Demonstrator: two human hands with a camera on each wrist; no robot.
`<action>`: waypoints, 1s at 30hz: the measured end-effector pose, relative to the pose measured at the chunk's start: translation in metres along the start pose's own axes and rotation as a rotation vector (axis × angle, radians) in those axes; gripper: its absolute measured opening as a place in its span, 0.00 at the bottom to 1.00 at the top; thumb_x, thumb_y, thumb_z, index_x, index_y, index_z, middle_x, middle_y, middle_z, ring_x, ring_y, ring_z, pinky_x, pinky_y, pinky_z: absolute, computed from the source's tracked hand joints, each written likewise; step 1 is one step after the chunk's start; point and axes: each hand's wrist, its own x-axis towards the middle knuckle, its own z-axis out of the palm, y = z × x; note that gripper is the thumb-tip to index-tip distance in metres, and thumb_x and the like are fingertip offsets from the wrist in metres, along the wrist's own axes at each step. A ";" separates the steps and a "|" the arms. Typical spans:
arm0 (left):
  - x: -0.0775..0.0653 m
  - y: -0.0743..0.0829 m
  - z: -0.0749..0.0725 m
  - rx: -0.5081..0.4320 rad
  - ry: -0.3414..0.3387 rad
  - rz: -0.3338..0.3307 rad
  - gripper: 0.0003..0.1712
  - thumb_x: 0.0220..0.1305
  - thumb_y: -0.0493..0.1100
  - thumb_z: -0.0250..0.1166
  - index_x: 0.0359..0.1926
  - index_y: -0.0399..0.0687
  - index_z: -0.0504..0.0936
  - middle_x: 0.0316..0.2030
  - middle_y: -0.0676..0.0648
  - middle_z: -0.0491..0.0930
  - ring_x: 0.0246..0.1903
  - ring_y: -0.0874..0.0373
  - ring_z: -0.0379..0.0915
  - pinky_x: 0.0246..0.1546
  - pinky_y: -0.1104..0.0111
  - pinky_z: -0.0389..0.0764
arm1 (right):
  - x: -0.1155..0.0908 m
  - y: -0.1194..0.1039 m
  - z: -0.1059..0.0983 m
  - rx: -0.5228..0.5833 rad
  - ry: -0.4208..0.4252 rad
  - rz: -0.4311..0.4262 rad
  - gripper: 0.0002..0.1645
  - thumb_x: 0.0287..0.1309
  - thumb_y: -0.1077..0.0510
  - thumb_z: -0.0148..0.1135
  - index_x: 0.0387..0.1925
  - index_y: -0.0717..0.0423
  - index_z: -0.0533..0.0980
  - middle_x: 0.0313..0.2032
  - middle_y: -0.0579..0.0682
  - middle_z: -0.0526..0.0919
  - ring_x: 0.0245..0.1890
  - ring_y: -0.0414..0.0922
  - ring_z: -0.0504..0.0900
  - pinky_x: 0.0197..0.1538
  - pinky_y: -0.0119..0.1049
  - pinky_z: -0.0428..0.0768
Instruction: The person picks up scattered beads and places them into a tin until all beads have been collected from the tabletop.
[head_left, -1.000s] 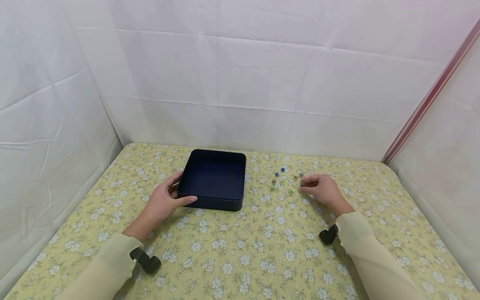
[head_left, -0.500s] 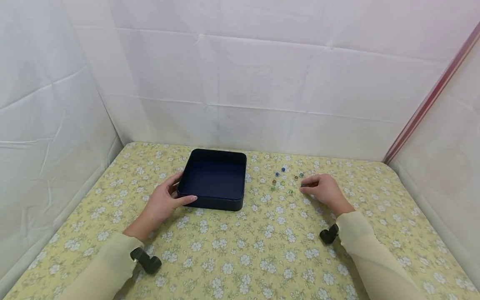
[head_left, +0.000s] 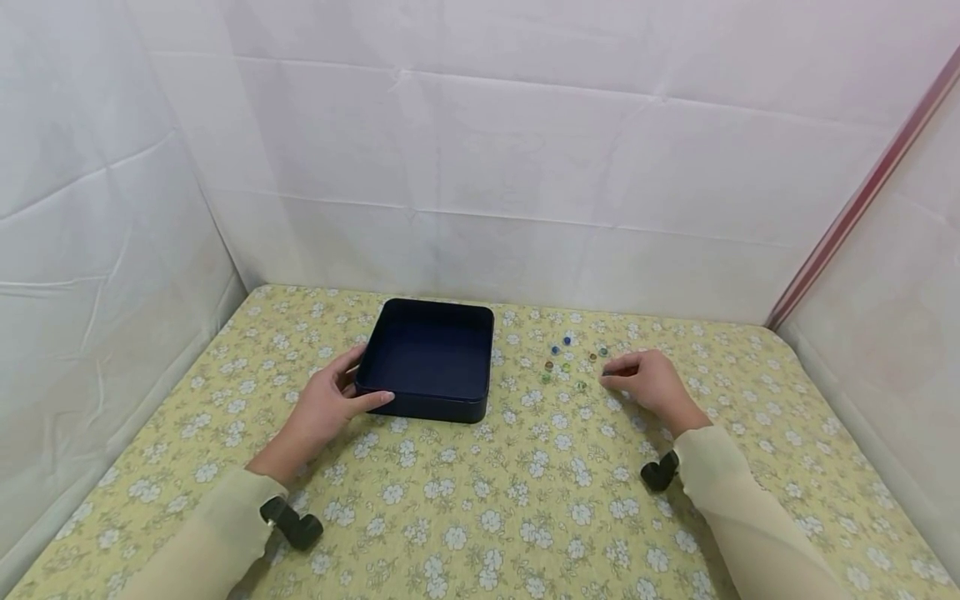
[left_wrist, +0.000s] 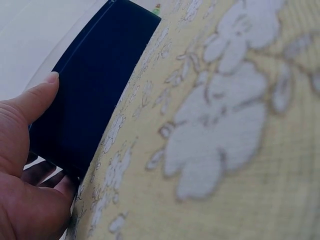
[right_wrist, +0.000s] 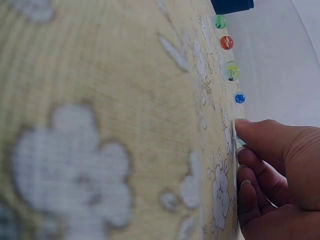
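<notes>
A square dark navy box [head_left: 426,407] without a lid stands on the table left of centre. My left hand [head_left: 327,402] grips its near left corner, thumb on the front wall and fingers round the left side; in the left wrist view, the thumb [left_wrist: 42,97] lies against the navy wall. On the right, my right hand [head_left: 647,382] is down at the tabletop and pinches a small teal glass marble [right_wrist: 242,143] between thumb and forefinger, mostly hidden by them. Several other marbles lie just left of it, among them a blue one [head_left: 567,341], a brown one [head_left: 549,366] and a green one [head_left: 546,378].
A yellow flowered cloth [head_left: 480,500] covers the table. White sheeting [head_left: 480,167] hangs behind and at both sides. A dark red strip [head_left: 847,208] runs up the right back corner. Each sleeve carries a black wrist camera [head_left: 292,523].
</notes>
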 end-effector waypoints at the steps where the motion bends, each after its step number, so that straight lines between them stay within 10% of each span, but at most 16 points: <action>1: 0.000 0.000 0.000 0.000 0.001 0.000 0.60 0.62 0.58 0.74 0.83 0.53 0.47 0.81 0.40 0.51 0.78 0.40 0.53 0.70 0.50 0.71 | 0.000 0.001 0.000 0.003 0.002 -0.001 0.18 0.64 0.50 0.72 0.52 0.53 0.87 0.52 0.57 0.87 0.47 0.51 0.85 0.45 0.43 0.85; 30: -0.001 0.001 0.000 0.011 0.002 -0.016 0.59 0.62 0.58 0.74 0.83 0.55 0.47 0.81 0.40 0.52 0.78 0.39 0.54 0.70 0.50 0.71 | -0.009 -0.016 0.011 0.124 0.035 -0.056 0.18 0.65 0.46 0.70 0.51 0.50 0.87 0.54 0.53 0.86 0.49 0.50 0.85 0.43 0.38 0.83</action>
